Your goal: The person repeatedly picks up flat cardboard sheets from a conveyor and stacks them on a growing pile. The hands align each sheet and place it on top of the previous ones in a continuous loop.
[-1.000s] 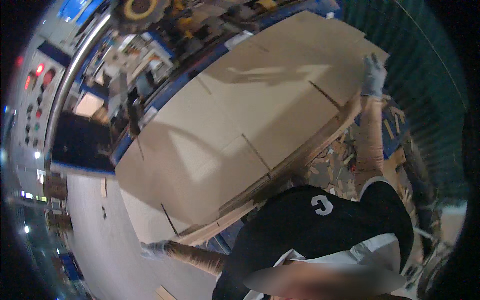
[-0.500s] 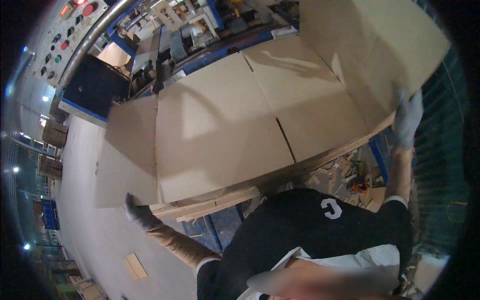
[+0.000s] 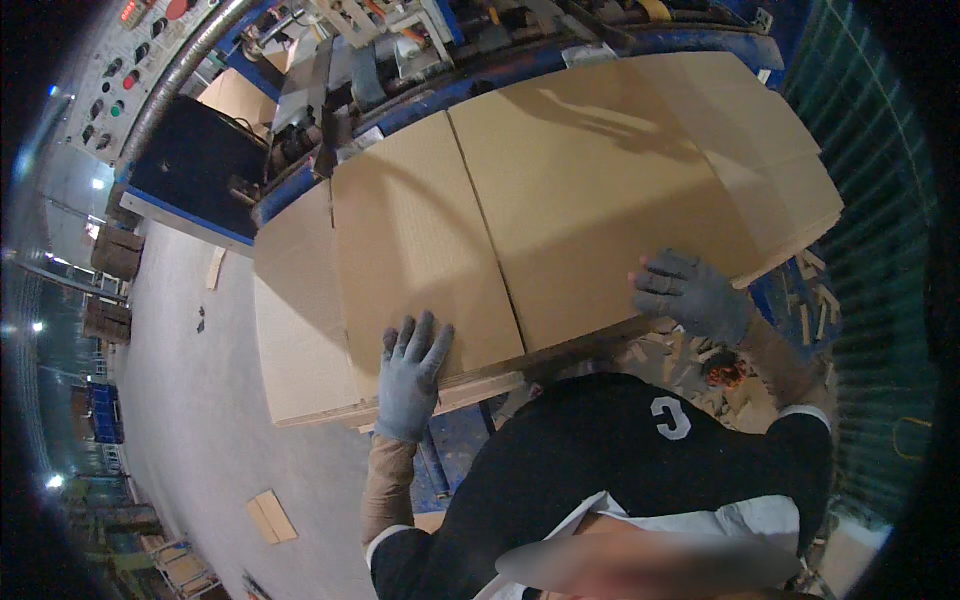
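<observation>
Hands: we have both gloved hands on a stack of flattened cardboard sheets [image 3: 540, 220], held against the front of our body.
Left hand [image 3: 410, 375]: it lies flat with fingers spread on the top sheet, at the near edge of the stack; it presses rather than clenches, gripping nothing else.
Right hand [image 3: 690, 295]: it curls around the near right edge of the stack, fingers on top, grasping the cardboard itself.
Stack: the sheets lie roughly level before us, creased into panels, with the lower sheets jutting out at the left beyond the top one.
Change: a second ago we were stretched wide, the right hand far up at the sheet's far corner and the left low at its other end; half a second ago the sheets were tilted with one flap rising. Now the hands sit close together on the near edge and the stack lies flatter, so we judge the load gathered and under control.
Beyond: a blue machine frame [image 3: 600, 45] runs behind the stack, with a control panel [image 3: 120, 70] of coloured buttons at far left.
Floor: grey concrete [image 3: 190, 400] carries a small cardboard offcut [image 3: 270, 515].
</observation>
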### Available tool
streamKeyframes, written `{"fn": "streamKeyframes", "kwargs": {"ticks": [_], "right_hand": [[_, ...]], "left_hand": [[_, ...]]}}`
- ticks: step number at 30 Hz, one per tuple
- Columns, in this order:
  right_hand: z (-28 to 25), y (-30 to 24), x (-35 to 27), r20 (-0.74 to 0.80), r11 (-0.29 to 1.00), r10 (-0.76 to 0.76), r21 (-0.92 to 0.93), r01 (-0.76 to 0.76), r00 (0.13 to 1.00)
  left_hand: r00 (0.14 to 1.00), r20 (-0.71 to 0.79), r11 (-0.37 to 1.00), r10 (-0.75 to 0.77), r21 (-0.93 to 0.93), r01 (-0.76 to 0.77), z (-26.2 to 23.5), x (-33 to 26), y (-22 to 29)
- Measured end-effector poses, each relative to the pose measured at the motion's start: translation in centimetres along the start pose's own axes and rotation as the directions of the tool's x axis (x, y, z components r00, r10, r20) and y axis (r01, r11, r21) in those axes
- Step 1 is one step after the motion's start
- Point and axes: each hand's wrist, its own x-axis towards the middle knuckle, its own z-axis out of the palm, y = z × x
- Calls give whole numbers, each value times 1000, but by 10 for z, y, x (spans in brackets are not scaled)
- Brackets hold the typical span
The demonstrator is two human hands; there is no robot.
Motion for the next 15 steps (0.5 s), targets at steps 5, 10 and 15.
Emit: {"fn": "streamKeyframes", "kwargs": {"ticks": [5,10,15], "right_hand": [[0,53,20,-45,990,126,-57,-129,991],[-3,107,64,-52,973,227,-31,-229,972],[4,144,133,-125,959,279,-13,-283,952]], "left_hand": [[989,-139,998,54,29,-51,3,20,-23],[956,-272,994,107,26,-104,18,77,-57],[917,-398,998,41,52,-22,31,172,-121]]}}
